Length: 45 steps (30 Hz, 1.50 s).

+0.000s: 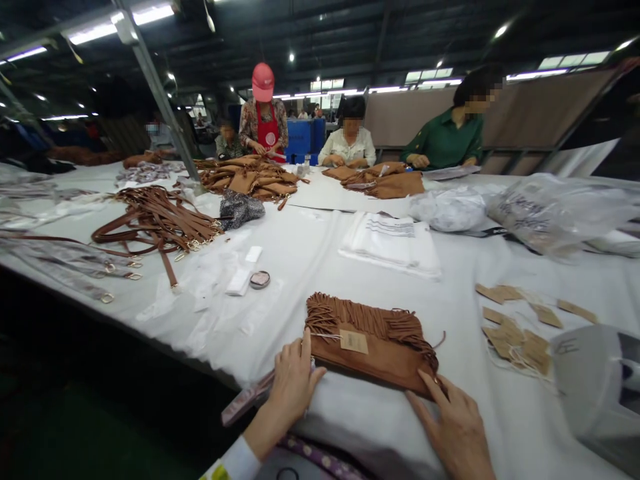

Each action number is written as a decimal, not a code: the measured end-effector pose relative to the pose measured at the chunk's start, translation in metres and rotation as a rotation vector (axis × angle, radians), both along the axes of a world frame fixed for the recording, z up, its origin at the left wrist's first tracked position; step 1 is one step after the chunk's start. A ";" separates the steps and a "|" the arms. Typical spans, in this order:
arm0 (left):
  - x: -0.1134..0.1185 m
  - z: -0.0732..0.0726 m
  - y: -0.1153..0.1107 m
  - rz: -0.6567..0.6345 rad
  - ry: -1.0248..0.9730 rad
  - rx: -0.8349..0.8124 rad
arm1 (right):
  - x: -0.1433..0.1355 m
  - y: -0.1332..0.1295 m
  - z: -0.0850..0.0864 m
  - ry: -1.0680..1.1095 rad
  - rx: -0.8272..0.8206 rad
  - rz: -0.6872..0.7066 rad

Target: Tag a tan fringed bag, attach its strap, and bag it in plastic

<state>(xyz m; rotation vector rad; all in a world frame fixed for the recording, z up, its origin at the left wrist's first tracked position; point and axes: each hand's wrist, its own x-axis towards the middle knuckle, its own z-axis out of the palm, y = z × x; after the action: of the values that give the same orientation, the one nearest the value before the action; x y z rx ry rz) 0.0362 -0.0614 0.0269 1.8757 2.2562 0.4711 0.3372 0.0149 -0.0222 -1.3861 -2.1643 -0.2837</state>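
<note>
A brown fringed suede bag [373,347] lies in front of me on the white-covered table, its fringe along the far side. A tan paper tag [354,341] on a thin white string rests on its front. My left hand [295,373] grips the bag's left end, fingers along the side and thumb by the near edge. A strap in clear plastic [247,398] sticks out to the left beneath this hand. My right hand [453,413] holds the near right corner between thumb and fingers. The undersides of both grips are hidden.
Brown straps [160,223] with metal clasps are heaped at left. White cloth bags [390,243] lie beyond the bag. Several loose tags [520,333] and a translucent container [595,393] are at right. Co-workers [347,140] handle brown pieces [250,177] across the table.
</note>
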 end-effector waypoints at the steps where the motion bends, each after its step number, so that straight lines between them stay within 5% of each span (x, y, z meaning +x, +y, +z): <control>1: 0.001 -0.002 0.002 -0.004 0.043 0.009 | 0.000 -0.003 0.000 0.004 0.003 -0.012; 14: 0.003 -0.030 0.029 -0.037 0.203 0.080 | -0.009 -0.015 0.008 -0.020 -0.021 -0.232; 18: 0.001 -0.019 0.051 -0.078 0.137 0.023 | -0.015 -0.001 0.033 -0.008 0.001 -0.290; 22: -0.015 0.000 0.058 -0.116 -0.067 -0.102 | -0.033 0.017 0.053 0.198 -0.099 -0.032; 26: -0.031 0.008 0.043 -0.013 -0.259 -0.176 | -0.071 0.038 0.052 0.297 -0.310 0.139; 33: -0.033 0.013 0.031 0.088 -0.279 -0.323 | -0.113 0.064 0.039 0.301 -0.414 0.088; 38: -0.040 0.014 0.041 0.068 -0.323 -0.324 | -0.113 0.067 0.054 0.472 -0.559 0.070; 45: -0.065 0.014 0.044 0.056 -0.793 -0.377 | -0.110 0.066 0.066 0.620 -0.812 0.032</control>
<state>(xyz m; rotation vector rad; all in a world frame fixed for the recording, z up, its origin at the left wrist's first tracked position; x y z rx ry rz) -0.0287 -0.0171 0.0411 1.1542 1.7041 0.6072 0.2268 0.0810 0.0441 -1.5425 -1.7964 1.0138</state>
